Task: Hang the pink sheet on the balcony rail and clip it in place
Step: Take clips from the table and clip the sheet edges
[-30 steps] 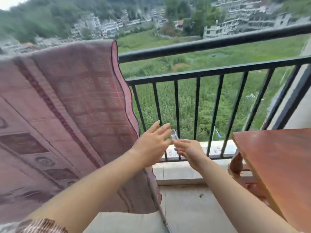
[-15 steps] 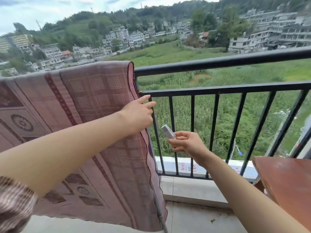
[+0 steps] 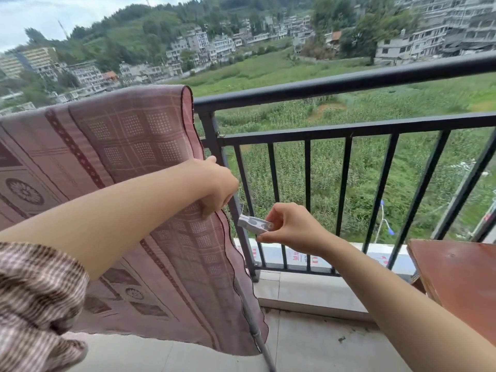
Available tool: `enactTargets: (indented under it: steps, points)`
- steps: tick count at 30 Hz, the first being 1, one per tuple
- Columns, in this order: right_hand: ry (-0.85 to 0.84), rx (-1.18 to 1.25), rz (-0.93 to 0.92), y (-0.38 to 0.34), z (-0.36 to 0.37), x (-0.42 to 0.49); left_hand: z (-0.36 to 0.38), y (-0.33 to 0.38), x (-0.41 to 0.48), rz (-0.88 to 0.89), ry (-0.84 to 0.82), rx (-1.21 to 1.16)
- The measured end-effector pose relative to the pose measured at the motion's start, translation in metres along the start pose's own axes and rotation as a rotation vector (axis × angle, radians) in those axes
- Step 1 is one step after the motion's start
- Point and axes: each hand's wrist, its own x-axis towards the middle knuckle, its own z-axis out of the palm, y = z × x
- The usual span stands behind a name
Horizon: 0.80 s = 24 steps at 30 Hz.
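One big risk first: the pink sheet (image 3: 128,167) is draped over the balcony rail (image 3: 335,83) at about ten o'clock from me, but nothing pins it yet, so I judge a gust or a careless tug could slide the whole cloth off toward the field below. My left hand (image 3: 214,187) is closed on the sheet's right hem, bunching it against the black upright post (image 3: 214,146). If I let go before the clip bites, that edge would likely swing free. My right hand (image 3: 292,229), just beside it at three o'clock, pinches a small white clothes clip (image 3: 253,224). I cannot tell whether its mouth is open, and it could slip through the bars.

Around me, pale floor tiles (image 3: 308,342) run to a low ledge (image 3: 322,253) under the railing, and a reddish wooden tabletop (image 3: 456,275) sits at four o'clock.
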Motion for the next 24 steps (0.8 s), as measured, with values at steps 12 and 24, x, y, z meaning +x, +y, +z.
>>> enactTargets:
  steps: [12, 24]
  points:
    - [0.000, -0.139, -0.094, -0.013, 0.009, 0.007, 0.011, 0.001, -0.005, 0.154, 0.234, -0.151]
    - [-0.032, -0.170, -0.100, -0.026, 0.024, 0.028, 0.017, 0.001, -0.009, 0.161, 0.328, -0.252]
